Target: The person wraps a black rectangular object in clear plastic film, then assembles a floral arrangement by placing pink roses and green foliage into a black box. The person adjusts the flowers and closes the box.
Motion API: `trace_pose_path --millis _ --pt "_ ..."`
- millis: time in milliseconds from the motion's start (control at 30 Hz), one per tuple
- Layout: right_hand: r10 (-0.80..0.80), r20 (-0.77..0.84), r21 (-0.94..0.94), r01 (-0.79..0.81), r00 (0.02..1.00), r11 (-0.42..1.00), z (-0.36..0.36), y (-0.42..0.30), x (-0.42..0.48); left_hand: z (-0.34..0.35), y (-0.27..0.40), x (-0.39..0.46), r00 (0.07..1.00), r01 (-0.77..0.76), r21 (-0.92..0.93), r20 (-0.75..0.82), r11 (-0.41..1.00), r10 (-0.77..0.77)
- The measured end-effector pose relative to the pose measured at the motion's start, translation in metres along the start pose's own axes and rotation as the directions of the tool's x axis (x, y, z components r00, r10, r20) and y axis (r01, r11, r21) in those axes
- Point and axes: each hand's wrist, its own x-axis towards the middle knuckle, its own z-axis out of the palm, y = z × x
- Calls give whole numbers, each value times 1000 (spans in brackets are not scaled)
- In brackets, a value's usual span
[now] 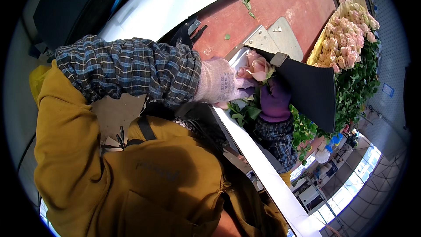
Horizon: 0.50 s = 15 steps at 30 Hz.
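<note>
My left hand (223, 80), in a pale knit glove with a purple-coated palm, reaches across against a small group of pink roses (258, 67). Its fingers are partly hidden, so its grip is unclear. Just under the rose heads, my right hand (275, 102), in a purple glove, is curled at the stems. Green rose leaves (245, 113) stick out between my two hands. The roses lie in a sloped holder with a metal bracket (260, 39) and a black flexible flap (306, 85) that rises over my right hand.
A large bunch of pink roses (345, 42) in yellowish wrap lies on the red worktop (263, 3), its foliage hanging toward me. A white edge strip (263, 168) runs along my front. Loose leaves (248, 6) and a metal plate (286, 38) are on the worktop.
</note>
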Motion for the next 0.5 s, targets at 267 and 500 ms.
trace_pose_path --millis 267,500 --pt "-32 7 -240 33 999 970 -31 -5 -15 -10 10 4 961 148 -83 246 985 -124" --pt "-150 27 -269 152 988 951 -25 -1 -13 -3 10 6 964 131 -81 245 988 -108"
